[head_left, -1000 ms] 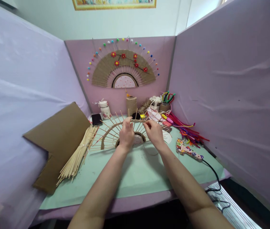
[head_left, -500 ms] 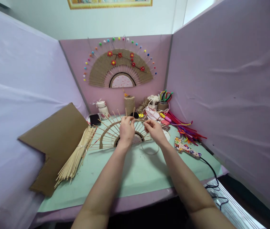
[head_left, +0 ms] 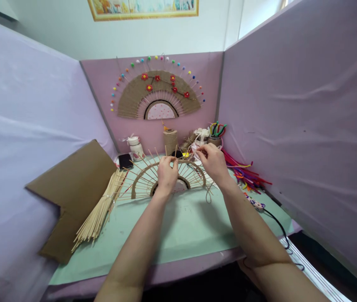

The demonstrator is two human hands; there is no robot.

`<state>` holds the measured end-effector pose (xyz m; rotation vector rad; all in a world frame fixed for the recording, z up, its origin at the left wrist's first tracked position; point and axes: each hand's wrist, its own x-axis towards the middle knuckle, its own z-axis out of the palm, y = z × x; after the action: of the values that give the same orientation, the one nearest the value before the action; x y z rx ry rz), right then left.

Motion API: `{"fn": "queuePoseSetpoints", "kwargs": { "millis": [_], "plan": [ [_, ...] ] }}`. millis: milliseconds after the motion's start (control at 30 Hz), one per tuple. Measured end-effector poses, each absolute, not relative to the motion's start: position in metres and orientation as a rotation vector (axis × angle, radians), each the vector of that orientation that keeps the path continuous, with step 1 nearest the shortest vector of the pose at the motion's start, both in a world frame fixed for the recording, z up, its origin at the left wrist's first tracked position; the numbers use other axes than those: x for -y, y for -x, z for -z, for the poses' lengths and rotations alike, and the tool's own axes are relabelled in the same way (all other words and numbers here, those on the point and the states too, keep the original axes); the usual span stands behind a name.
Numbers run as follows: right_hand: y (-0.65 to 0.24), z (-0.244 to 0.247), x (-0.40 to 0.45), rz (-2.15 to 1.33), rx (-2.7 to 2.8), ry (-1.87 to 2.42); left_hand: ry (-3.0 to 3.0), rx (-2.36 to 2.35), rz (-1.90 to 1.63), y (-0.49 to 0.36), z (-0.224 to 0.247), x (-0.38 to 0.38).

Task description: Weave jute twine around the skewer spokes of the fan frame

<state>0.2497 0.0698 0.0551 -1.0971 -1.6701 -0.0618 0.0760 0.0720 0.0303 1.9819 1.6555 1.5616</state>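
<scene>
A half-round fan frame (head_left: 138, 179) of thin wooden sticks and a brown twine-covered arc lies on the table, its sticks spreading outward. My left hand (head_left: 167, 175) is closed in a pinch at the top of the arc, around a stick; whether twine is also between the fingertips is hidden. To the right and slightly higher, my right hand (head_left: 214, 164) pinches a strand of twine raised off the frame. A loose end of the twine (head_left: 209, 198) hangs below this hand and curls near the frame's right end.
At left lie a bundle of sticks (head_left: 103, 209) and brown cardboard (head_left: 74, 188). Behind are a twine spool (head_left: 170, 141), a white bottle (head_left: 136, 147) and a black phone-like object (head_left: 125, 161). Pipe cleaners (head_left: 250, 178) and a patterned glue gun (head_left: 254, 202) lie right. A finished fan (head_left: 131, 96) hangs behind.
My right hand has moved right and up, drawing the twine away from the left hand. My left hand stays at the top of the arc. The view has tilted slightly upward.
</scene>
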Motion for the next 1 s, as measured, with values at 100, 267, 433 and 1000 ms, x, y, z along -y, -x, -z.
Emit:
{"fn": "queuePoseSetpoints", "kwargs": {
  "millis": [100,267,433,1000],
  "plan": [
    [-0.250,-0.053,-0.071,0.072,1.665,1.114,-1.988,-1.634,-1.579,-0.074,-0.027,-0.073],
    [-0.252,-0.049,-0.072,0.073,1.659,1.121,-1.940,-1.606,-1.591,-0.073,-0.023,-0.075],
    [-0.254,-0.045,-0.072,0.071,1.675,1.163,-1.927,-1.596,-1.559,-0.073,-0.024,-0.075],
    [-0.258,-0.052,-0.088,0.152,1.700,1.386,-1.935,-1.612,-1.611,-0.074,-0.024,-0.076]
  ]
}}
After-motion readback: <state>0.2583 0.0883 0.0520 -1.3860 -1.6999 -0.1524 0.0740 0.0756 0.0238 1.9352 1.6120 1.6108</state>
